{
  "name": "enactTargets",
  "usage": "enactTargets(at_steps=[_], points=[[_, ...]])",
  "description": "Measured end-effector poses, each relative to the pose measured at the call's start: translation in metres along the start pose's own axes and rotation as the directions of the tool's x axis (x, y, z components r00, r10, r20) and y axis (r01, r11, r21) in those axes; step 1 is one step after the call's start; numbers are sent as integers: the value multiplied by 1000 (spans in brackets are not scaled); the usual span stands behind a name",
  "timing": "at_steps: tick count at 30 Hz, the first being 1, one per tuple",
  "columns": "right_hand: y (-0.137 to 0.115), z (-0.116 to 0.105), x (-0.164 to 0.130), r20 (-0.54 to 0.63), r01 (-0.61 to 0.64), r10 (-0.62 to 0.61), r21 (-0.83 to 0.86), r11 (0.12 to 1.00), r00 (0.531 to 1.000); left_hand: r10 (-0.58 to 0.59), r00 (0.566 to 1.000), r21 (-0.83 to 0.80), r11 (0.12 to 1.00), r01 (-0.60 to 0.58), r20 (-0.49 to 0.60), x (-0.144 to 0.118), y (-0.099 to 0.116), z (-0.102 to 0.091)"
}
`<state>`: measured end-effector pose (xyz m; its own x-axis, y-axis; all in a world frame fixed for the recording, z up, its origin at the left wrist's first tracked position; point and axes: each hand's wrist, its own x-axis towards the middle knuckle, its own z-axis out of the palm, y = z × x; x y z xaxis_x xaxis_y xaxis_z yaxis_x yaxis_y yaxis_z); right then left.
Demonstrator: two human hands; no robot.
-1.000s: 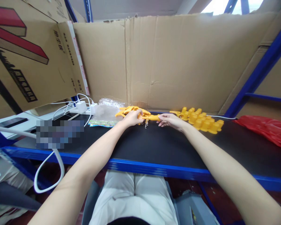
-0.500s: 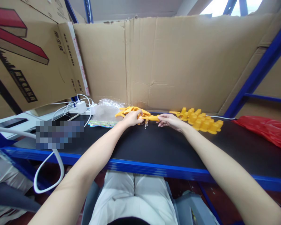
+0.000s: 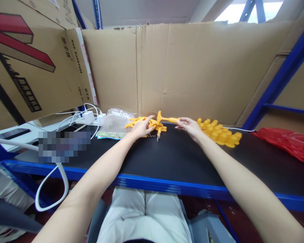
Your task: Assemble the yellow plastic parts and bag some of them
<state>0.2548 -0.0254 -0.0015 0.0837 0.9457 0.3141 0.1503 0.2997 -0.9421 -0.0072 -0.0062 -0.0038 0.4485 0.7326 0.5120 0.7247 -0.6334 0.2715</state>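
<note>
My right hand [image 3: 189, 127] pinches the right end of a yellow plastic piece [image 3: 171, 119] with a long shaft and a T-shaped head at its left end. The piece is held level above the table. Its right end is hidden by the fingers. My left hand [image 3: 142, 127] lies over a pile of similar yellow plastic pieces [image 3: 162, 128], thumb and forefinger apart, apart from the held piece. Thin metal spirals [image 3: 158, 136] stick out at the pile's front. To the right of my right hand stand several yellow cup-shaped pieces [image 3: 221, 133] in rows.
Clear plastic packaging [image 3: 114, 123] lies left of the pile. Further left are white chargers [image 3: 88, 117], cables and a blurred-out patch. A red plastic bag [image 3: 286, 140] is at the right. A cardboard wall [image 3: 192, 67] closes off the back of the black tabletop [image 3: 172, 158].
My right hand has drawn the yellow piece up and right, away from the pile, and its T-shaped head now shows. My left hand has opened off it.
</note>
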Motion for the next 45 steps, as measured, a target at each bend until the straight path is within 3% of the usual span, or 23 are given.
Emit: enactTargets(at_steps=[4, 6, 9, 14, 16, 18, 26, 39, 42, 45], points=[[-2, -24, 17, -190, 183, -249, -310, 933, 950, 7, 1000, 13, 1000, -7, 23, 0, 1, 3], [-3, -37, 25, -207, 234, -382, -510, 828, 901, 4, 1000, 20, 1000, -5, 23, 1, 1, 4], [-2, -54, 33, -105, 237, -483, -769, 594, 869, -3, 999, 22, 1000, 2, 33, 1, 1, 5], [16, -62, 30, 128, 192, -406, -974, 120, 905, 6, 999, 22, 1000, -7, 45, 1, 2, 5], [24, -61, 27, 169, 182, -359, -983, 2, 918, 2, 998, 23, 1000, -4, 56, 1, 2, 4], [31, -61, 23, 190, 180, -321, -982, -60, 928, 4, 998, 23, 1000, -6, 66, 1, 3, 4], [37, -67, 20, 157, 145, -189, -986, -79, 969, 16, 997, 18, 1000, -17, 69, 0, 4, 3], [20, -88, 18, 3, 0, -121, -1000, -26, 993, 36, 996, 50, 998, -40, 80, 1, 6, 1], [3, -90, 14, -111, -111, -63, -994, -4, 992, 46, 990, 55, 997, -54, 134, 2, 8, 0], [-22, -89, 8, -273, -273, 9, -962, 14, 962, 83, 974, 49, 994, -95, 212, 3, 10, 1]])
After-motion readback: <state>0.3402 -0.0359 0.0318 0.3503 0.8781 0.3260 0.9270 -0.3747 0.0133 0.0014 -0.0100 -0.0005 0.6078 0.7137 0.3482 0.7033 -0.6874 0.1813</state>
